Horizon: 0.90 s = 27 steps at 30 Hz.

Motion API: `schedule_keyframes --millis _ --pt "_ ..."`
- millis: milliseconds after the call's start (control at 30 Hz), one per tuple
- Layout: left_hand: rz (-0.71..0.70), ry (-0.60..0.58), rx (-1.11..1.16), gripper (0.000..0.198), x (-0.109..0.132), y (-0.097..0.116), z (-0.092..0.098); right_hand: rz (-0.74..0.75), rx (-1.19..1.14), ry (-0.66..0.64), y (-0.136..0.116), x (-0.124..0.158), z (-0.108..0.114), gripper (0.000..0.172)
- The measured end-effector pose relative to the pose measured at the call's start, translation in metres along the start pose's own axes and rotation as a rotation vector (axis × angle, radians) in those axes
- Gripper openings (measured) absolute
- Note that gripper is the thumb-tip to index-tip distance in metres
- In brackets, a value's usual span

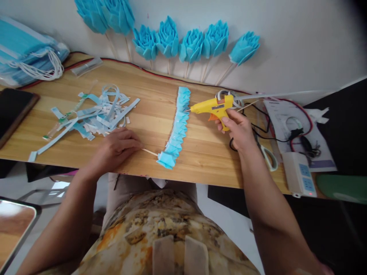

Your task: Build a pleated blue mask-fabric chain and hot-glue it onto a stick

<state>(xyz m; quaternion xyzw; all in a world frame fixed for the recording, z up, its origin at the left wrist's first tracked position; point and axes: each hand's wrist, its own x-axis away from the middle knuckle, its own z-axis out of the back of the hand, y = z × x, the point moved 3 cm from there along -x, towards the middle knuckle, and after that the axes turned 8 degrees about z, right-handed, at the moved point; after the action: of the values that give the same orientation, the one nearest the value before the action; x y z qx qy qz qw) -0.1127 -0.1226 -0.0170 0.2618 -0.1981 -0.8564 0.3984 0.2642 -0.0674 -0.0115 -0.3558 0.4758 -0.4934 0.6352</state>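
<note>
A pleated blue strip (178, 122) lies lengthwise on the wooden table (151, 110), running from the middle toward the front edge. At its near end, a folded blue piece (166, 159) is wrapped around the tip of a thin wooden stick (150, 152). My left hand (120, 148) pinches the other end of that stick, low over the table. In my right hand (237, 128) is a yellow glue gun (215, 107), gripped by its handle. Its nozzle points left and is at the strip's right edge, in the upper half; whether it touches cannot be told.
Blue fabric flowers (191, 46) on sticks lean against the wall. Blue and white scraps (100, 114) are piled at left, near a phone (15, 110) and packed masks (25, 49). Scissors (270, 157), cables and a power strip (299, 173) lie at right.
</note>
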Motion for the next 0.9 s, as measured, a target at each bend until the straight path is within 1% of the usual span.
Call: schedule_keyframes --millis 267,433,500,600,667,733,833,900 --pt "-0.006 0.021 -0.002 0.021 0.000 0.001 0.000 -0.015 0.008 0.032 0.004 -0.002 -0.003 0.039" --pt "-0.005 0.009 0.005 0.021 -0.001 0.003 0.001 -0.047 0.037 -0.024 0.004 -0.001 -0.009 0.037" --pt "-0.014 0.017 0.009 0.021 0.000 0.003 0.001 -0.037 0.028 -0.001 0.000 -0.003 -0.007 0.039" --pt "-0.014 0.010 0.013 0.021 0.000 0.002 0.000 -0.024 -0.014 0.047 -0.014 -0.010 0.003 0.038" --pt "-0.018 0.015 0.006 0.021 0.000 0.001 -0.001 -0.004 -0.021 0.031 -0.025 -0.018 0.009 0.033" --pt "-0.022 0.027 0.000 0.021 0.000 0.001 -0.001 0.034 -0.004 -0.017 -0.031 -0.027 0.012 0.030" --pt "-0.027 0.037 -0.001 0.021 0.000 0.001 -0.001 0.074 -0.007 -0.057 -0.026 -0.038 0.009 0.033" --pt "-0.025 0.035 0.000 0.020 0.000 0.001 -0.002 0.088 -0.050 -0.019 -0.014 -0.041 0.004 0.039"
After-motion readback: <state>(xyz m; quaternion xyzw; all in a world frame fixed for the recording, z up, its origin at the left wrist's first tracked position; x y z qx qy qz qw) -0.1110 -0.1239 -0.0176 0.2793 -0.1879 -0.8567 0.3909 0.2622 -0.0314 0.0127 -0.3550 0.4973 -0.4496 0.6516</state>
